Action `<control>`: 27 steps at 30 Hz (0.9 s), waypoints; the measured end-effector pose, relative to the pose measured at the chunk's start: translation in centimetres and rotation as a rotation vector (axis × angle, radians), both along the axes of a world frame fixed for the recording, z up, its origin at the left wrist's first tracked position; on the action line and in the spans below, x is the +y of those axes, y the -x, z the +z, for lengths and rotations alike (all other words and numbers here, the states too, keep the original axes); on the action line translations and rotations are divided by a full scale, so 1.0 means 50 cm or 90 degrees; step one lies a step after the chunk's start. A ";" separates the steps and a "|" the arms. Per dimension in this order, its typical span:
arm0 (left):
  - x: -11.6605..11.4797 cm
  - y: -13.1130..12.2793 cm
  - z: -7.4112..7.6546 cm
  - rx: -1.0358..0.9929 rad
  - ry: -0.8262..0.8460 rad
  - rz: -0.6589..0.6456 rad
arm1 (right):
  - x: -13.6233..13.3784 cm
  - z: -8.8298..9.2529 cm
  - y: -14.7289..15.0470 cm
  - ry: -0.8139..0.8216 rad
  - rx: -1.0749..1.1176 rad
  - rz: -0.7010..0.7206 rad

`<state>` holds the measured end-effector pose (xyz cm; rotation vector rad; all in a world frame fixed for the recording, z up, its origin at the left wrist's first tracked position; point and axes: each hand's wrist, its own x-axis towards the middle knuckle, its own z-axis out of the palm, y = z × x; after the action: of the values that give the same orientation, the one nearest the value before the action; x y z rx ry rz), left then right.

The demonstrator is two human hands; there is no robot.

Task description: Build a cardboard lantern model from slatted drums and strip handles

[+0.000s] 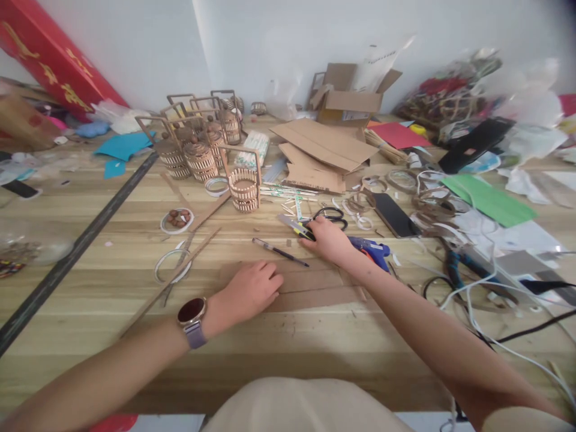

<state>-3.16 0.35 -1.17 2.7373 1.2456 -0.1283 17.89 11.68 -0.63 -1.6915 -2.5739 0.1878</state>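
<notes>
My left hand (pixel 249 289), with a watch (pixel 192 318) on its wrist, lies palm down on a flat strip of brown cardboard (pixel 315 285). Its fingers are slightly bent and hold nothing that I can see. Further right, my right hand (pixel 330 240) has its fingers closed on the handle of a utility knife (pixel 296 227), whose blade end points to the upper left. Black-handled scissors (pixel 335 215) lie just beyond that hand. A pen (pixel 279 252) rests between the two hands. Partly behind my right forearm is a blue glue gun (pixel 375 249).
Several small bamboo baskets (pixel 244 191) with tall handles stand at the back left. Cardboard sheets (pixel 324 144) lie in the back middle. A phone (pixel 395 215), pliers (pixel 468 270), cables and tape rolls crowd the right. A dish of brown beads (pixel 177 220) sits left.
</notes>
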 end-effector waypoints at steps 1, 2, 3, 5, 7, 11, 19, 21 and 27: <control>0.005 0.003 -0.004 -0.002 -0.011 0.009 | 0.000 0.009 -0.006 0.000 0.018 -0.013; 0.011 0.007 -0.007 -0.004 -0.022 0.018 | -0.003 0.020 -0.015 -0.003 0.033 -0.025; 0.017 0.012 -0.009 -0.004 -0.032 0.026 | -0.007 0.033 -0.026 0.000 0.058 -0.035; 0.028 0.018 -0.013 -0.002 -0.058 0.048 | -0.025 0.060 -0.054 0.045 0.142 -0.046; 0.032 0.018 -0.014 0.001 -0.102 0.078 | -0.054 0.080 -0.085 0.193 0.357 -0.073; 0.007 -0.001 -0.016 -0.038 -0.161 0.075 | -0.126 0.075 -0.136 0.436 0.688 -0.208; -0.041 -0.054 -0.049 -0.060 -0.104 0.024 | -0.221 0.028 -0.165 0.629 0.891 -0.409; -0.042 -0.057 -0.059 -0.051 -0.117 0.034 | -0.237 0.029 -0.167 0.660 0.913 -0.381; -0.042 -0.048 -0.081 -0.065 -0.129 0.074 | -0.268 0.030 -0.171 0.738 0.931 -0.319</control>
<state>-0.76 -1.76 -5.19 2.7845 1.4587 0.1546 26.44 -1.73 0.88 -1.2491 -0.8304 2.0971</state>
